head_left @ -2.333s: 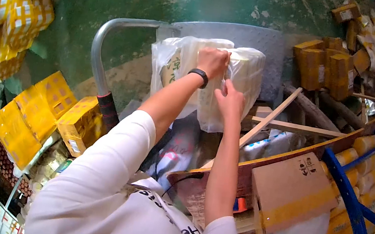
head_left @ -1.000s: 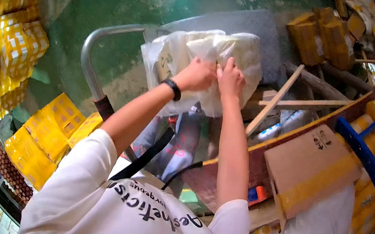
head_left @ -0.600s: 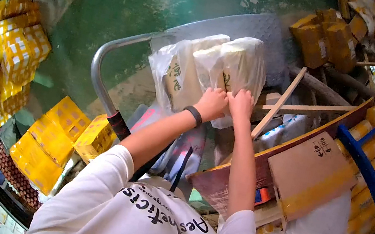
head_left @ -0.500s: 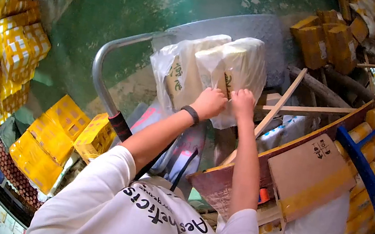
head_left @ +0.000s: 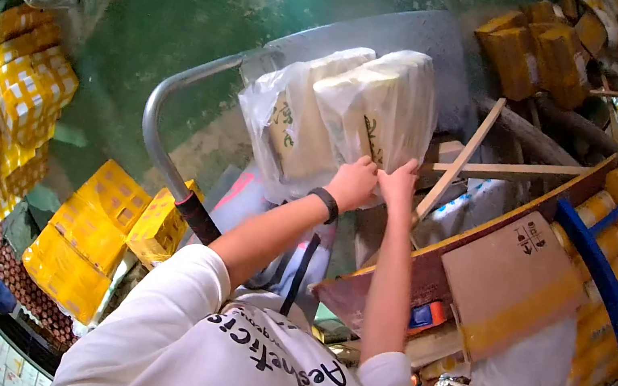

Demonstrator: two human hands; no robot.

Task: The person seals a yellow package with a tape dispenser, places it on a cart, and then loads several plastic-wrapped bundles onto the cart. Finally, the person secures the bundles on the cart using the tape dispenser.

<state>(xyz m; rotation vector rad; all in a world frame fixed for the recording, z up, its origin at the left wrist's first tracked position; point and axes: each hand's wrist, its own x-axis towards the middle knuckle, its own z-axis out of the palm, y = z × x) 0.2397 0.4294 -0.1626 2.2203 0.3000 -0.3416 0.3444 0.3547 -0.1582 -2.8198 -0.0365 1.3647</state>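
Two clear plastic bags hold tan packages with dark printed characters: the left bag (head_left: 287, 128) and the right bag (head_left: 384, 107). Both sit side by side on a grey hand cart (head_left: 451, 53). My left hand (head_left: 353, 182), with a dark band at the wrist, is closed at the near end of the right bag, its fingers pinching the plastic. Close beside it, my right hand (head_left: 398, 183) pinches the same end. The fingertips of both hands are nearly touching, and the gathered plastic is partly hidden behind them.
The cart's curved metal handle (head_left: 168, 104) rises at left. Yellow-taped boxes (head_left: 86, 229) stand near my left side, with more stacked packages (head_left: 37, 86) beyond. At right are crossed wooden strips (head_left: 462, 157), a wooden-edged bin (head_left: 509, 218), a cardboard box (head_left: 510, 284) and a blue metal frame (head_left: 599, 266).
Both hands have drawn closer together and slightly toward my body at the right bag's near end. The view has shifted a little; the bags stay on the cart.
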